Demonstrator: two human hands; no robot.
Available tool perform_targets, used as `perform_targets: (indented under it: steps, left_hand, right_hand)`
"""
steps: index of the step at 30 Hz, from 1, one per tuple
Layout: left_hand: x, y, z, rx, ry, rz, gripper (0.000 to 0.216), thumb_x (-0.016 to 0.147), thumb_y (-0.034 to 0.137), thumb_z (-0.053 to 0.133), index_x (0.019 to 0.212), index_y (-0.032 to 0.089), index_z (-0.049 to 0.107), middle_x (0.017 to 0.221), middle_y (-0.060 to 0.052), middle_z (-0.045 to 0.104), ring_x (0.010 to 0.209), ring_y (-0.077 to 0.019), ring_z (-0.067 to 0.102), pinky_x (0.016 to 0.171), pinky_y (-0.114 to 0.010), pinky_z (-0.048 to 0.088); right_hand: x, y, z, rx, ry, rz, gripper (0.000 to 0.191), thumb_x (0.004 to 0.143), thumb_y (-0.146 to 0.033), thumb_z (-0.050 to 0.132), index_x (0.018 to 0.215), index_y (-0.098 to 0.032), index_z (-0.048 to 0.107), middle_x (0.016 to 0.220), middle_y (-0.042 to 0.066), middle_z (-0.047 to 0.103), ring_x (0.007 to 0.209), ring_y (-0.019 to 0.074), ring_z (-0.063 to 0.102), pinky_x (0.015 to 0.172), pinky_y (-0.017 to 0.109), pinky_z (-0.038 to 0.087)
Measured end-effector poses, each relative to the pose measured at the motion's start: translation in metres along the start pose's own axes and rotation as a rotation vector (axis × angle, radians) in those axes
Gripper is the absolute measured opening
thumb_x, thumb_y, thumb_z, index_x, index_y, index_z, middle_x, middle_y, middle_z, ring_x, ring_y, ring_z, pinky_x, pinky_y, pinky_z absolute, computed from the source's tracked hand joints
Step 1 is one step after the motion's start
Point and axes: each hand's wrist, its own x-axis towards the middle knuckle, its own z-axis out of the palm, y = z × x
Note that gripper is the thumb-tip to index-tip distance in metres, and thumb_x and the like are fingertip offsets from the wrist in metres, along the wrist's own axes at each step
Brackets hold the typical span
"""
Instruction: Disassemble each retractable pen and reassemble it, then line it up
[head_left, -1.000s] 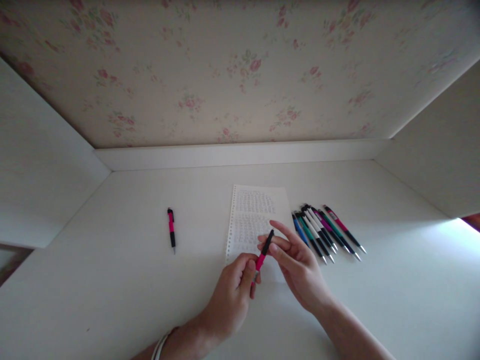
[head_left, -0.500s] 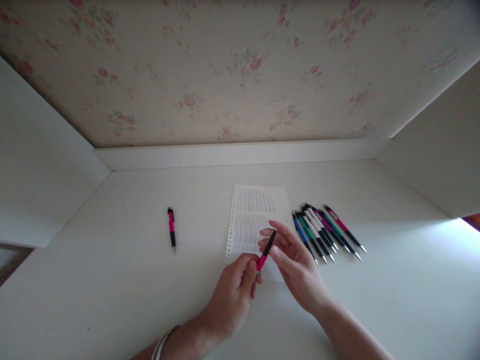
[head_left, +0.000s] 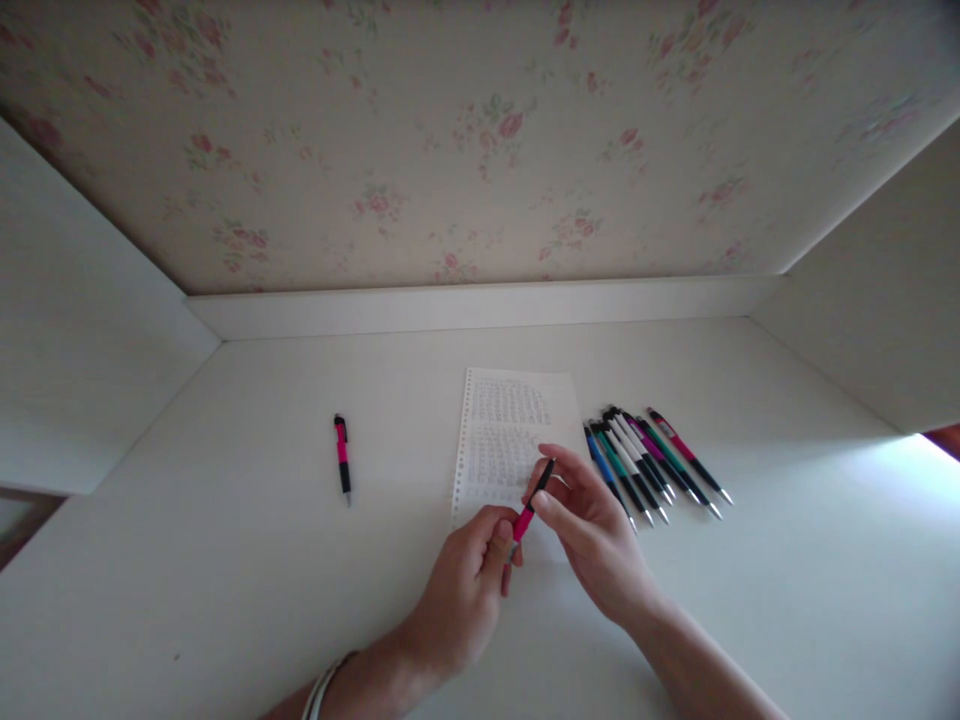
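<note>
A pink pen (head_left: 523,522) with a black upper end is tilted up to the right over the paper. My left hand (head_left: 469,580) is closed round its lower end, with the thumb on top. My right hand (head_left: 592,535) has come up to the black part, its thumb against the pen and its fingers curled behind. Beneath the hands lies a sheet of ruled paper (head_left: 506,410) with handwriting and a punched left edge. Part of the sheet is covered by my hands.
Right of the paper lies a row of several pens (head_left: 637,460) in blue, green, white, purple and pink. Far off to the left, a single pink and black pen (head_left: 343,455) rests on the white desk (head_left: 247,560). Side panels and a papered wall enclose the desk.
My right hand's thumb and fingers have closed in on the black part of the pen. My left hand and the pen have stayed almost in place.
</note>
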Motion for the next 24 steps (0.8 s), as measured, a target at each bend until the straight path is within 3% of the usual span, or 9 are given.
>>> perform_targets:
  steps: [3, 9, 12, 15, 19, 24]
  left_hand:
    - [0.0, -0.001, -0.001, 0.001, -0.002, 0.001, 0.038, 0.102, 0.047, 0.035, 0.088, 0.017, 0.054, 0.07, 0.002, 0.051, 0.058, -0.0111, 0.046, 0.056, -0.024, 0.037]
    - [0.0, -0.004, -0.001, 0.035, 0.003, 0.006, 0.039, 0.102, 0.046, 0.034, 0.087, 0.017, 0.056, 0.071, 0.002, 0.051, 0.06, -0.0111, 0.046, 0.058, -0.024, 0.038]
    - [-0.002, -0.007, -0.001, 0.046, 0.008, 0.011, 0.036, 0.102, 0.043, 0.036, 0.111, 0.018, 0.06, 0.076, 0.001, 0.054, 0.06, -0.0111, 0.047, 0.058, -0.024, 0.04]
    - [-0.002, -0.01, -0.002, 0.097, -0.033, 0.101, 0.04, 0.103, 0.035, 0.035, 0.141, 0.024, 0.046, 0.086, -0.002, 0.058, 0.064, -0.012, 0.048, 0.063, -0.025, 0.044]
    - [0.0, -0.011, -0.005, 0.215, -0.087, 0.242, 0.042, 0.101, 0.02, 0.038, 0.14, 0.028, 0.05, 0.09, -0.003, 0.057, 0.073, -0.0139, 0.05, 0.071, -0.027, 0.046]
    - [0.0, -0.009, -0.005, 0.235, -0.051, 0.245, 0.043, 0.099, 0.017, 0.039, 0.138, 0.028, 0.053, 0.083, -0.002, 0.056, 0.074, -0.0148, 0.052, 0.074, -0.028, 0.047]
  right_hand:
    - [0.002, 0.001, -0.002, 0.0, 0.034, -0.006, 0.038, 0.078, -0.024, 0.08, 0.112, -0.029, 0.064, 0.085, -0.003, 0.071, 0.079, 0.0097, 0.065, 0.074, 0.02, 0.051]
    - [0.003, -0.004, -0.003, 0.065, 0.083, -0.027, 0.035, 0.079, -0.027, 0.078, 0.112, -0.028, 0.065, 0.094, 0.002, 0.076, 0.088, 0.0152, 0.07, 0.086, 0.029, 0.052]
    - [0.004, -0.005, -0.003, 0.075, 0.132, -0.065, 0.034, 0.078, -0.026, 0.079, 0.109, -0.028, 0.066, 0.094, 0.001, 0.076, 0.084, 0.0141, 0.07, 0.082, 0.028, 0.053]
    - [0.005, -0.005, -0.004, 0.06, 0.17, -0.104, 0.034, 0.075, -0.025, 0.081, 0.107, -0.028, 0.068, 0.091, 0.0, 0.076, 0.081, 0.0118, 0.069, 0.078, 0.024, 0.054]
    - [0.006, -0.003, -0.005, 0.028, 0.187, -0.121, 0.035, 0.073, -0.025, 0.083, 0.105, -0.028, 0.069, 0.089, 0.0, 0.075, 0.081, 0.0116, 0.068, 0.076, 0.023, 0.054]
    - [0.01, -0.008, -0.005, 0.0, 0.289, -0.2, 0.032, 0.073, -0.027, 0.082, 0.102, -0.028, 0.068, 0.089, 0.001, 0.075, 0.081, 0.0142, 0.068, 0.078, 0.028, 0.054]
